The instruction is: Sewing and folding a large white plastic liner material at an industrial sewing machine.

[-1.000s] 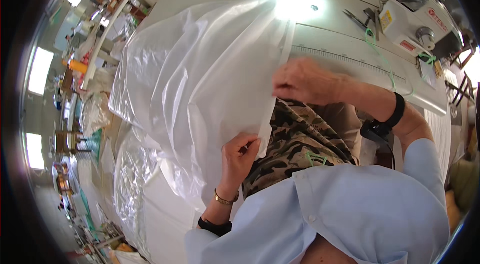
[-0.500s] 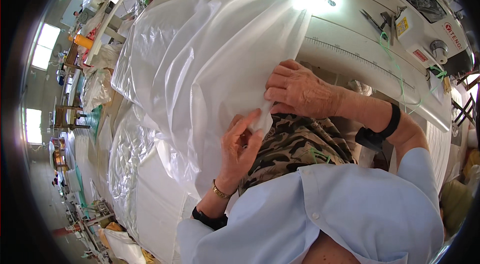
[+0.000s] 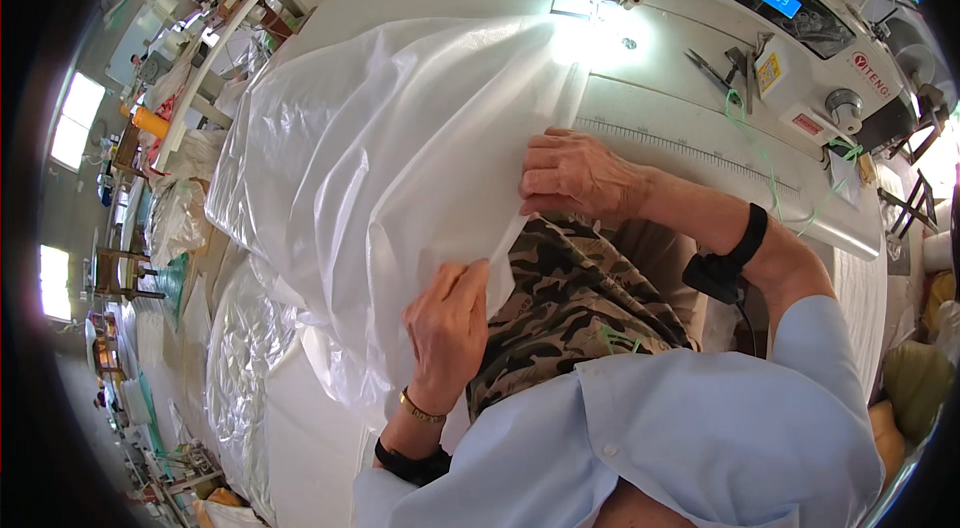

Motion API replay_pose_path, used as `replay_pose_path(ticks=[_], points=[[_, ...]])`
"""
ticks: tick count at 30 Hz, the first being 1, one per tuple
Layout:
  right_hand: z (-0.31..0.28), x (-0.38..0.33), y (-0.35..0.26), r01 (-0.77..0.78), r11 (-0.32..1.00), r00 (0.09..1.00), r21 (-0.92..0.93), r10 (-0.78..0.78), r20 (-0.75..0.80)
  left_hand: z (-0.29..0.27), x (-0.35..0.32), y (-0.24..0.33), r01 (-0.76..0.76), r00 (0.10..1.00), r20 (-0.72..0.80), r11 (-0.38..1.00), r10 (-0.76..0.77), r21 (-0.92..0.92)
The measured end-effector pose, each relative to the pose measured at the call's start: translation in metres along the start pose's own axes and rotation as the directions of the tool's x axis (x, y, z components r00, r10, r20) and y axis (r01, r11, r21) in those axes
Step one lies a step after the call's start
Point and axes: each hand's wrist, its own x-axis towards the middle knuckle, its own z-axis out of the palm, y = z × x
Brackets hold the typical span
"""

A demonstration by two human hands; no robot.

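Observation:
A large translucent white plastic sheet (image 3: 330, 158) spreads in folds across the sewing table, its right edge running up to the lit needle area of a white sewing machine (image 3: 680, 38). My right hand (image 3: 580, 173) pinches that edge below the machine, fingers curled over it. Lower along the same edge, my left hand (image 3: 448, 328) grips the sheet between thumb and fingers. The stretch of edge between the two hands hangs over my lap, where camouflage cloth (image 3: 580, 298) shows.
Dark scissors (image 3: 712, 73) lie on the machine bed beside green thread (image 3: 770, 148). A ruler scale (image 3: 690, 153) runs along the table's near edge. More crumpled plastic (image 3: 240, 368) is heaped at the left. Shelving and work tables stand farther left.
My left hand has moved down and left along the sheet's edge, its fingers closing on it. The right hand keeps its hold. The whole view has shifted slightly.

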Motion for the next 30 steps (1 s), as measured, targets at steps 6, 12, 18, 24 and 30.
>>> replay_pose_path(ticks=[6, 12, 18, 24, 30], points=[[-0.010, 0.002, 0.025, -0.068, 0.998, 0.996, 0.002, 0.068, -0.059, -0.009, 0.006, -0.001, 0.061, 0.996, 0.063, 0.993, -0.055, -0.096], [-0.013, 0.006, 0.030, -0.055, 0.997, 0.998, -0.053, 0.054, -0.025, -0.018, 0.023, -0.015, -0.028, 0.939, 0.334, 0.986, 0.083, -0.165], [-0.027, 0.007, 0.035, -0.155, 0.987, 0.988, 0.036, 0.155, 0.015, -0.027, 0.036, -0.027, 0.635, 0.754, 0.622, 0.483, -0.213, -0.603], [-0.041, 0.006, 0.061, -0.230, 0.971, 0.972, -0.073, 0.232, 0.028, -0.024, 0.031, -0.033, 0.587, 0.797, 0.556, 0.524, -0.238, -0.617], [-0.057, 0.001, 0.098, -0.232, 0.943, 0.968, -0.240, 0.247, 0.035, -0.018, 0.022, -0.034, 0.461, 0.870, 0.437, 0.689, -0.228, -0.558]])
